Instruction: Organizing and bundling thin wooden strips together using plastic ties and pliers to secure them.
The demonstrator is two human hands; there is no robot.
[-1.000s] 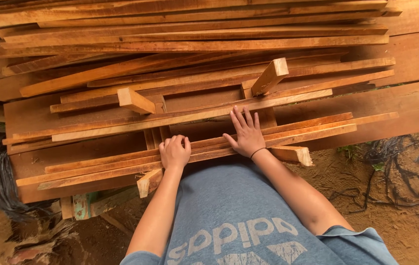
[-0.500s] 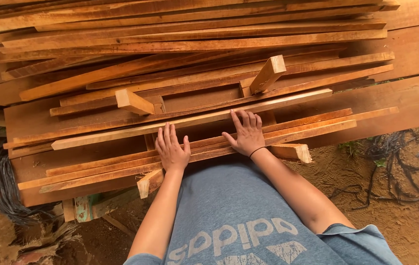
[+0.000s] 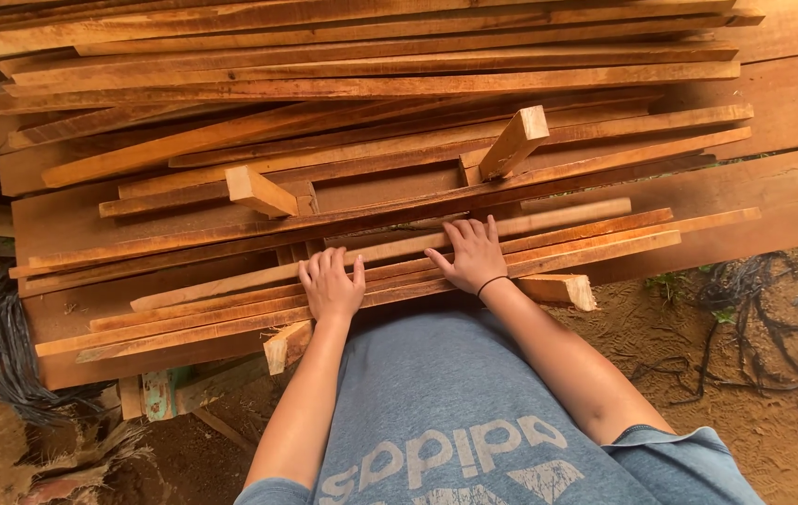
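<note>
A big pile of long reddish-brown wooden slats (image 3: 371, 89) lies across wide planks. My left hand (image 3: 332, 285) rests flat, fingers apart, on a paler long slat (image 3: 399, 249) at the near edge of the pile. My right hand (image 3: 469, 254), with a dark band at the wrist, presses flat on the same slat a little further right. Neither hand curls around the wood. Just under my hands lie several thinner slats (image 3: 605, 245) stacked side by side.
Two short blocks stick up from the pile: one (image 3: 259, 190) at the left, one (image 3: 514, 142) at the right. A wide plank (image 3: 792, 201) runs off right. Below the pile are sandy ground with dark roots (image 3: 745, 309) and a green-painted support (image 3: 158, 393).
The pale slat has slid down the pile towards me, with both hands on it. My left hand went from curled to flat with spread fingers.
</note>
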